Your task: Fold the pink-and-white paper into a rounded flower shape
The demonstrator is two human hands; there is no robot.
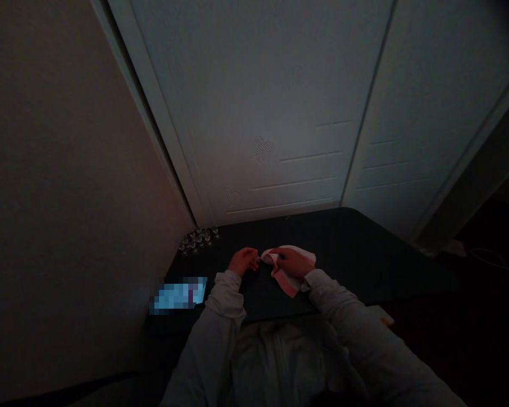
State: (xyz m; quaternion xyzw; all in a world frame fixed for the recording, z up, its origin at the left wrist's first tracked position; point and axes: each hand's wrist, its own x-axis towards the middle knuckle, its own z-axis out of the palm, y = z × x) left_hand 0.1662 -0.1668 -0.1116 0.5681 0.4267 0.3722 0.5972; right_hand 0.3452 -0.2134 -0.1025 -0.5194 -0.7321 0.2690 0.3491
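My right hand [294,263] is closed on a pink and white cloth [285,282], which is bunched at the fingers and spreads over the dark table below. My left hand [243,261] is just left of it, with its fingers drawn together. Between the two hands, at the cloth's edge, shows a small shiny clear piece [258,258]. The left fingertips pinch it, but its kind is too small and dim to make out. Several small clear shiny pieces [197,240] stand grouped at the table's far left corner.
The black table [322,232] meets white panelled doors [254,102] at its far side and a wall [68,198] on the left. A bright, blurred-out flat object [178,295] lies near the left edge. Something pale [379,315] shows beyond the front edge at right.
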